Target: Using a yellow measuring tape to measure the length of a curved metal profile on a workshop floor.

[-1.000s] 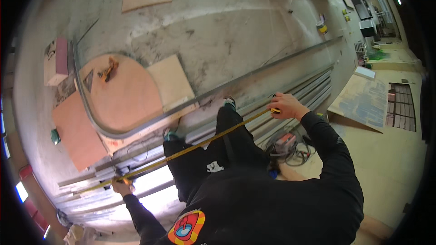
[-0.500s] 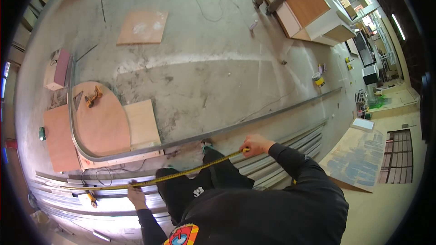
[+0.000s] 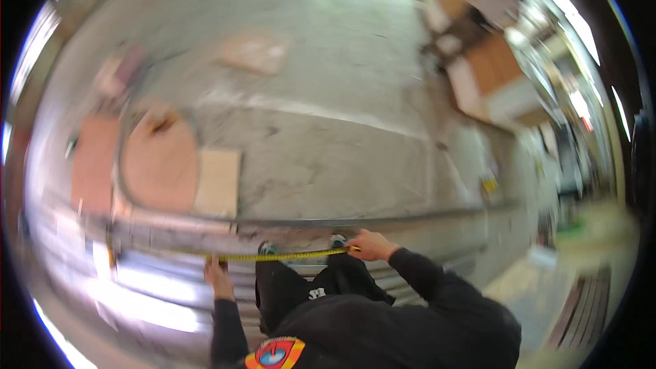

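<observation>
Your right hand (image 3: 372, 245) has its fingers closed on the yellow tape measure (image 3: 294, 256) at its right-hand end, while your left hand (image 3: 219, 277) has its fingertips up against the blade further left; the blur there does not show whether they pinch it or merely steady it, so I cannot tell. The tape spans the gap between your hands, passing across your shoes (image 3: 267, 249), and its far end fades into the smear left of your left hand. That unsupported stretch looks like the weak point: if the left fingers are only resting, the blade could twist, buckle or slip, and a loose right-hand hold could let it spring back across your fingers. A sag or slant relative to the long curved rail (image 3: 355, 221) ahead of you would probably throw off any reading taken against it, and bright glare on the metal lengths (image 3: 389, 273) at your left could make the markings hard to read. Your feet are close to that rail and those lengths, so a careless step might catch an edge or nudge the rail against the round wooden panel (image 3: 157, 171) it bends around
</observation>
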`<act>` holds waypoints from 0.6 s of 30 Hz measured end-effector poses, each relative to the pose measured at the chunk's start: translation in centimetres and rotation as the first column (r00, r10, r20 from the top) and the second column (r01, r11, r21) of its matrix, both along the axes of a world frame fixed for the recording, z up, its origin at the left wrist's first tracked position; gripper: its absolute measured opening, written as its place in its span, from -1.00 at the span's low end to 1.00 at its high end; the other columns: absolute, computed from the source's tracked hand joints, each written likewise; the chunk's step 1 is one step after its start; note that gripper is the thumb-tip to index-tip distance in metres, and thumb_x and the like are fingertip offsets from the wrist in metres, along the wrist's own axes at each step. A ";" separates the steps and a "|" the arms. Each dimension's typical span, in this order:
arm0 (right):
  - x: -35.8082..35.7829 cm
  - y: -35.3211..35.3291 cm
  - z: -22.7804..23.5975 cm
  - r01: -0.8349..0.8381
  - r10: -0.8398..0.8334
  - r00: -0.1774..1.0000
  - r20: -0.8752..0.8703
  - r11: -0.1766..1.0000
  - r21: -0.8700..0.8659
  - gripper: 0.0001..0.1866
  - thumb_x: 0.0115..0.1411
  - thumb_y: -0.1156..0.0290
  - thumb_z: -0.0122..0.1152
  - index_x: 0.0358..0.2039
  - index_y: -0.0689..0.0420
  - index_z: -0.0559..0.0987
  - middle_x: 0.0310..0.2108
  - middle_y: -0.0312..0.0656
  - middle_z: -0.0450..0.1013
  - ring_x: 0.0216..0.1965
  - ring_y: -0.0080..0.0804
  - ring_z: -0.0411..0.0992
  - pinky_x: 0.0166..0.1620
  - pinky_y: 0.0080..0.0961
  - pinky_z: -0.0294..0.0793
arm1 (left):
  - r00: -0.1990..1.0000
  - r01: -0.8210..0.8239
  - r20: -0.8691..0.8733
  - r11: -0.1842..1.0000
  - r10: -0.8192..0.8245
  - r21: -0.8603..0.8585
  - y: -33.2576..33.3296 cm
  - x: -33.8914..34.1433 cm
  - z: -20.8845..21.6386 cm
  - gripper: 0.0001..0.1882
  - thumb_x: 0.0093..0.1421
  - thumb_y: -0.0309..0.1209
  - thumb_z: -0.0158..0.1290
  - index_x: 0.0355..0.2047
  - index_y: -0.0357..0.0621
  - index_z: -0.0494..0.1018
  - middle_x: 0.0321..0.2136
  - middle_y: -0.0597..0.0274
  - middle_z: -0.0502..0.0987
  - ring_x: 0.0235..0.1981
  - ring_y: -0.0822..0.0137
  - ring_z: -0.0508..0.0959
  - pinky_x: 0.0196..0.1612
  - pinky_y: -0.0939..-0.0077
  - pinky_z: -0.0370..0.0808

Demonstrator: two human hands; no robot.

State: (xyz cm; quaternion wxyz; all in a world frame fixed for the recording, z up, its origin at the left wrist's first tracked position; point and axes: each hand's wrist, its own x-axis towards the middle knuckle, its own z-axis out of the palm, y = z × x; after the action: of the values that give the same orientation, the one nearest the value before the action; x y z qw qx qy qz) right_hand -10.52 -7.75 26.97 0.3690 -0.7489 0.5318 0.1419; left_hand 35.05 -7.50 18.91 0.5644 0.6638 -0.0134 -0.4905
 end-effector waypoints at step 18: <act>-33.7 13.6 -3.1 0.215 -0.227 0.964 -0.138 0.972 -0.094 -0.82 -0.01 0.23 0.23 -0.45 0.01 0.68 -0.48 -0.19 0.54 -0.30 -0.12 0.43 -0.17 -0.28 0.44 | 0.909 -0.398 0.137 0.917 0.393 0.005 -0.5 -5.4 -4.5 -0.91 0.16 -0.36 0.07 -0.47 -0.05 0.47 -0.61 0.36 0.43 -0.67 0.44 0.38 -0.64 0.54 0.28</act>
State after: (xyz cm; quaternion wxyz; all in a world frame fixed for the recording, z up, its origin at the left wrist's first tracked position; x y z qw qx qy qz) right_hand -44.17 5.80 23.88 0.3123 -0.6863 0.6430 0.1341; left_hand 29.63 -7.99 14.42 0.6390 0.6932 0.0916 -0.3206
